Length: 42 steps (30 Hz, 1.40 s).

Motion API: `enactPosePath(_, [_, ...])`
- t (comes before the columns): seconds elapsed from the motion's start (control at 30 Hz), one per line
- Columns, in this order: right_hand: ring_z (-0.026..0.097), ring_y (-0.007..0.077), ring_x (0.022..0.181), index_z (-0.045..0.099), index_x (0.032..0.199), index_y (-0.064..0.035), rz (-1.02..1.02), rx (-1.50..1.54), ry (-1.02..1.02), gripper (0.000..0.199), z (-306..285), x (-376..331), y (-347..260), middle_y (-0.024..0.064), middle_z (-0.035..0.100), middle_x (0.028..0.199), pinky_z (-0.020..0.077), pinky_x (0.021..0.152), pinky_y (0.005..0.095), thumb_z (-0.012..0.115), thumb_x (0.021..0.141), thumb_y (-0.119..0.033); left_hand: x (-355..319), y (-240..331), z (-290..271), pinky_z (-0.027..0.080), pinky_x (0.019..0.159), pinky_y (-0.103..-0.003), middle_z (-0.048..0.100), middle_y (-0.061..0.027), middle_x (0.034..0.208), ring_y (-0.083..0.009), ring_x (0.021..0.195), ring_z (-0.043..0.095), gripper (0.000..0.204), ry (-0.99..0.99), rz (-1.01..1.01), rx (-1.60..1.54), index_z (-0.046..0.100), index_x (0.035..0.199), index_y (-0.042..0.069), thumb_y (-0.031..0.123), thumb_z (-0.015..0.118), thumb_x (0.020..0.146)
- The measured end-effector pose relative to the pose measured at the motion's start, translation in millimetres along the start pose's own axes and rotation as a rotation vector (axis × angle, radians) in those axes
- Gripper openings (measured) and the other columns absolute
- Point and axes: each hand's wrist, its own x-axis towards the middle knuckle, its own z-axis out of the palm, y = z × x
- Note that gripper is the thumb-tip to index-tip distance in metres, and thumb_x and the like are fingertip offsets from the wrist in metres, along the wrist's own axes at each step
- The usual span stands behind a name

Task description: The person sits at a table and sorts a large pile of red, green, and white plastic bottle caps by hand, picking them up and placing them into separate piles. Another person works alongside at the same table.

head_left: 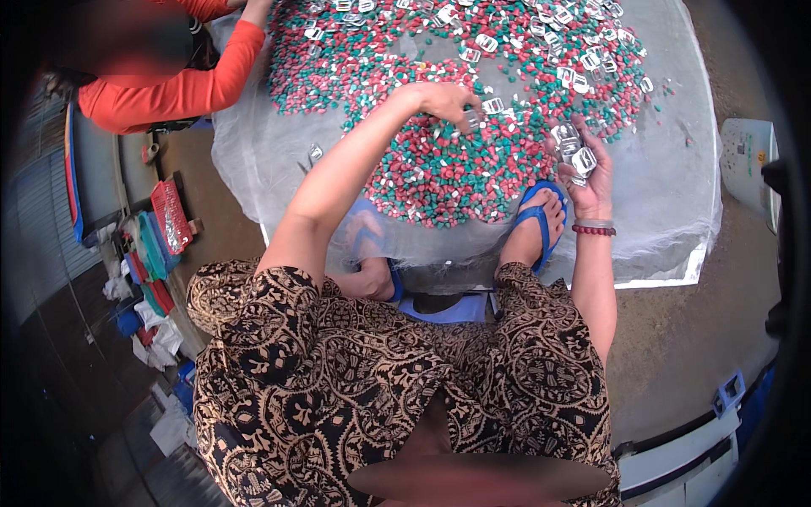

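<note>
Nearest, patterned brown-and-black trousers (372,372); beyond, left hand (448,103) pinching into red and green plastic granules (439,173) on clear sheeting (667,169), right hand (589,173) cupped around small silvery metal clips (576,152), liable to spill if tipped; bare sheeting rightward, co-worker's orange sleeve (177,84) crowding left.

Red-green pellets (439,173) on plastic sheet (667,194)
</note>
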Motion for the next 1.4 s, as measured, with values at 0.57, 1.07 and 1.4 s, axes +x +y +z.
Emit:
enactPosePath(0.57, [0.064,0.0393,0.086,0.047,0.122,-0.0073,-0.095,0.005,0.100,0.030,1,-9,-16,0.0264,0.053,0.117,0.0515,0.038,0.0277,0.046,0.093,-0.017,-67,6,-7,0.054,0.049,-0.029,0.064,-0.0159,0.080,-0.0199,0.057,0.066,0.021,0.480,-0.348,-0.313,0.058,0.101,-0.009,0.007,0.054,0.088])
enactPosePath(1.07, [0.059,0.0365,0.088,0.047,0.120,-0.0068,-0.096,0.011,0.143,0.030,17,3,-1,0.0254,0.050,0.119,0.0485,0.036,0.0250,0.047,0.093,-0.017,-62,-26,5,0.040,0.036,-0.015,0.036,-0.0019,0.075,-0.0098,0.060,0.042,0.028,0.262,0.708,-1.834,0.044,0.075,0.008,0.027,0.053,0.094])
enactPosePath(1.4, [0.059,0.0365,0.089,0.047,0.123,-0.0063,-0.062,0.014,0.154,0.032,6,1,1,0.0248,0.049,0.120,0.0479,0.040,0.0257,0.047,0.093,-0.017,-13,-7,-3,0.050,0.075,-0.038,0.067,-0.0163,0.080,-0.0261,0.078,0.066,0.030,0.659,-0.186,-0.010,0.069,0.085,0.001,0.027,0.075,0.072])
